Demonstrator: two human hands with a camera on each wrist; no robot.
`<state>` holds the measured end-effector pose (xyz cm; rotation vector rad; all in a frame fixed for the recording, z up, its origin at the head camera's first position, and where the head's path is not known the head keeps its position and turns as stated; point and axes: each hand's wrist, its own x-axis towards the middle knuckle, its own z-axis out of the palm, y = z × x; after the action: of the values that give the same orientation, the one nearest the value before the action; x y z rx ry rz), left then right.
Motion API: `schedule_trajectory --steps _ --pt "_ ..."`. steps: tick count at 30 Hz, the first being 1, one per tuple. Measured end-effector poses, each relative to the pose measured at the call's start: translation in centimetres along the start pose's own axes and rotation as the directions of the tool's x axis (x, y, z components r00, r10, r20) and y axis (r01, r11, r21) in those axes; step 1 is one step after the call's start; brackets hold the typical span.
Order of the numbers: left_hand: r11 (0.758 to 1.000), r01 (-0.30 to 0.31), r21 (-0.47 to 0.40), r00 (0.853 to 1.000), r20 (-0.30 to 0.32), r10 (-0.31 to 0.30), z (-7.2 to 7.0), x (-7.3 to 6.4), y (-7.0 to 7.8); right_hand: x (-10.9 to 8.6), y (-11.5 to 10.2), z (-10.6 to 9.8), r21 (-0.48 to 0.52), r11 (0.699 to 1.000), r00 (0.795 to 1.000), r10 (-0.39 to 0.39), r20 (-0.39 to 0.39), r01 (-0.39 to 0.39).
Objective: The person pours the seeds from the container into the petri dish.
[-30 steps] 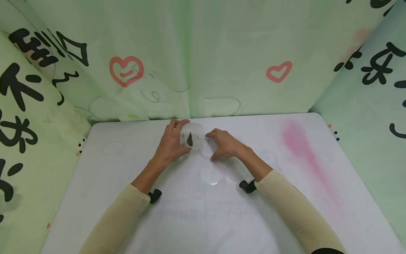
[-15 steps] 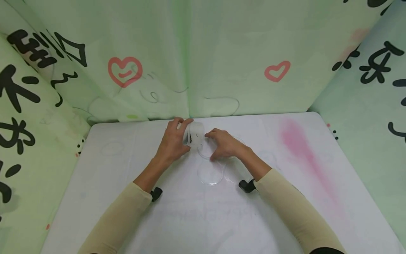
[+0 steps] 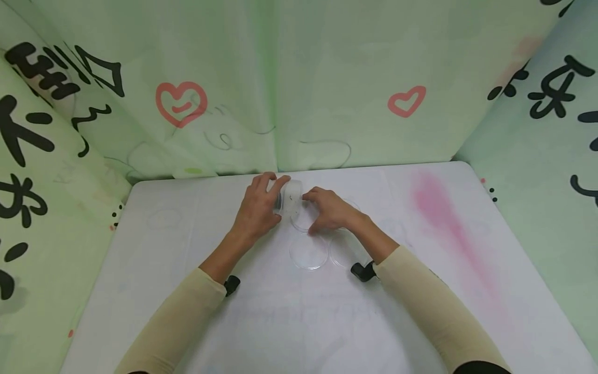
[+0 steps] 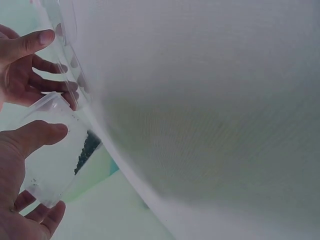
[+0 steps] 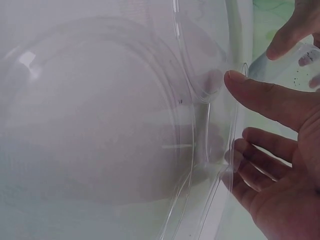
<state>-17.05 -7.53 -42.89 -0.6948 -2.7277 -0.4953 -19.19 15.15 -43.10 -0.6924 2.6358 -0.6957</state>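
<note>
My left hand (image 3: 257,206) grips a clear plastic container (image 3: 293,197) tilted toward the right, its mouth beside a clear round dish (image 3: 299,224). Dark granules (image 4: 86,152) lie along one side of the container in the left wrist view, and a few specks cling to its wall. With thumb and fingers spread around that dish, my right hand (image 3: 333,210) holds its rim; in the right wrist view the thumb is on one side and the fingers on the other. Whether granules are in the dish is too faint to tell.
More clear round dishes stand close by: one in front (image 3: 308,252), one at the front right (image 3: 345,249), and one partly behind the right hand (image 3: 351,203). The white table (image 3: 224,322) has a pink stain, and a green curtain (image 3: 327,78) hangs behind its back edge.
The container in my left hand has tipped and turned further toward the right, so its dark granules are mostly hidden in the head view. My right hand has stayed at the dish.
</note>
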Motion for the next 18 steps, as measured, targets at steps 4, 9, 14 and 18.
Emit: schedule_trajectory --steps 4,9,14,18 --pt "0.999 -0.043 0.024 0.999 -0.021 0.044 0.04 0.02 0.01 0.09 0.03 0.03 -0.005 1.0 1.0 -0.004 -0.001 0.004" --pt "0.994 -0.087 0.069 0.995 -0.041 0.09 0.03 0.06 0.24 0.11 0.15 0.08 -0.005 1.0 1.0 -0.008 -0.01 0.008" --pt "0.99 -0.099 0.102 0.994 -0.038 0.103 0.01 0.0 0.47 0.17 0.29 0.05 0.004 1.0 1.0 -0.002 -0.01 0.002" --pt "0.985 -0.113 0.128 0.992 -0.041 0.119 -0.01 -0.05 0.61 0.22 0.31 0.02 0.005 1.0 1.0 0.0 -0.006 0.0"
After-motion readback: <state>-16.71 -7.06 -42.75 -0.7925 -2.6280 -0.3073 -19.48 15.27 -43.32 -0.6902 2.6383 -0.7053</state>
